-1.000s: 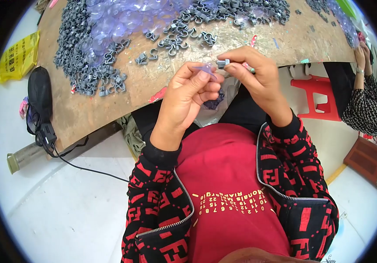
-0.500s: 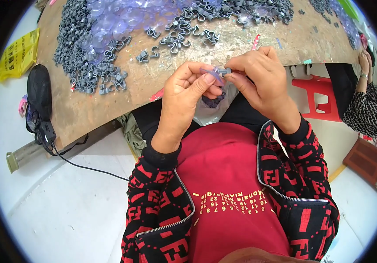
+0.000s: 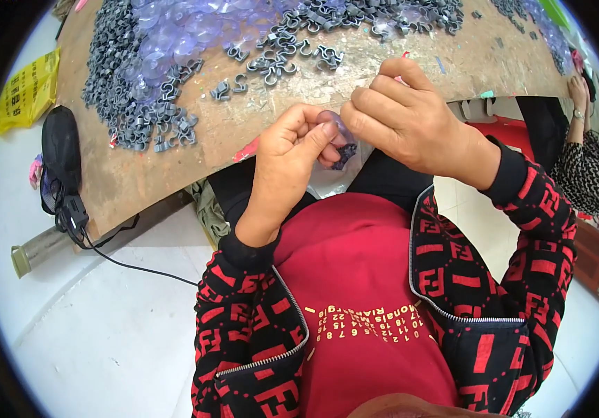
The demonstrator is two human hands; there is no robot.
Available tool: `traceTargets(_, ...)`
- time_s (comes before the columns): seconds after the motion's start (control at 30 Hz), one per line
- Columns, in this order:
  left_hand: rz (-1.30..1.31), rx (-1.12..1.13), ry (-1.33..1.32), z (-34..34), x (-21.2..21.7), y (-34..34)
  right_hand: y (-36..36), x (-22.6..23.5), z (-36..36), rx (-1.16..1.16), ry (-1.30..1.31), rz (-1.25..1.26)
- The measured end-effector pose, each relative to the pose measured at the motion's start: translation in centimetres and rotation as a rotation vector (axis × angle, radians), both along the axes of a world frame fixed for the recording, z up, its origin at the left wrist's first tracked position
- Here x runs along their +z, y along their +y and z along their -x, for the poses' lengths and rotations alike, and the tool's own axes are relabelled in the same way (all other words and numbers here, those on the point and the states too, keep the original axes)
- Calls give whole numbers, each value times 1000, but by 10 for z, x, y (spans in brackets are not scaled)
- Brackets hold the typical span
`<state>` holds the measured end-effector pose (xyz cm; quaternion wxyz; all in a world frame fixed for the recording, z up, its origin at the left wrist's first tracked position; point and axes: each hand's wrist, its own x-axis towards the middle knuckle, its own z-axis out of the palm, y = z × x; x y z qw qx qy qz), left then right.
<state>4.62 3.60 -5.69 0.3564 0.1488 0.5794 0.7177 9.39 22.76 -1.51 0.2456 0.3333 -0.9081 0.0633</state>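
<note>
Over my lap, just off the table's near edge, my left hand (image 3: 282, 157) pinches a clear purplish suction cup (image 3: 342, 128) between thumb and fingers. My right hand (image 3: 411, 120) is closed right beside the cup, its back turned up. Its curled fingers hide whatever they grip. Beyond the hands, a pile of grey plastic clips (image 3: 108, 70) and a heap of clear suction cups (image 3: 181, 38) lie on the wooden table (image 3: 174, 164). Several loose grey clips (image 3: 271, 67) lie closer to me.
Below my hands, a clear plastic bag (image 3: 328, 182) with dark pieces hangs between my legs. A yellow bag (image 3: 28, 94) and a black pouch with a cable (image 3: 62, 150) are at the left. At right, a red stool (image 3: 501, 132) stands near another person's arm (image 3: 578, 118).
My right hand has rolled over and shifted slightly, its elbow swinging outward. The grey clip seen between both hands is now hidden. My left hand still holds the suction cup.
</note>
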Motion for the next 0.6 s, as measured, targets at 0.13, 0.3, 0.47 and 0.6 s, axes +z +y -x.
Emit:
traceTargets(0.13,-14,180,116,-3,6,7,-8,-11,4,-103,19,122)
traceTargets(0.3,111,370,769,3,-3,6,-23,-15,-3,-300,-555,918)
traceTargets(0.47,175,360,1099,8,3,5,-21,-15,-2,-218,-999,1494)
traceTargets(0.6,69,273,513,3,12,6,-10,-14,3,-273,-131,471)
